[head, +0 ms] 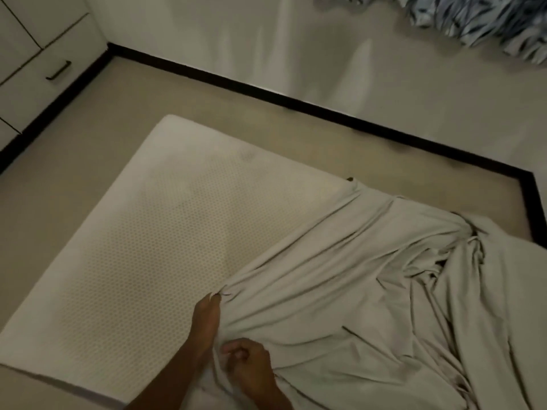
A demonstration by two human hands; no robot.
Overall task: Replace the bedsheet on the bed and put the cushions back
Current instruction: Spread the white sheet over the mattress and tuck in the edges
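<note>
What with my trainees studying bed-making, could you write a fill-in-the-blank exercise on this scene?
1. The left hand and the right hand both grip the ____.
2. The honeycomb-patterned mattress shows bare on the view's ____ side.
3. The striped cloth lies in the view's top ____ corner.
Missing words: bedsheet; left; right.

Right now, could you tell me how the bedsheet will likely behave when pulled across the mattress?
Probably floppy: the bedsheet bunches into deep folds where the left hand pinches it. It may drag on the textured mattress.
</note>
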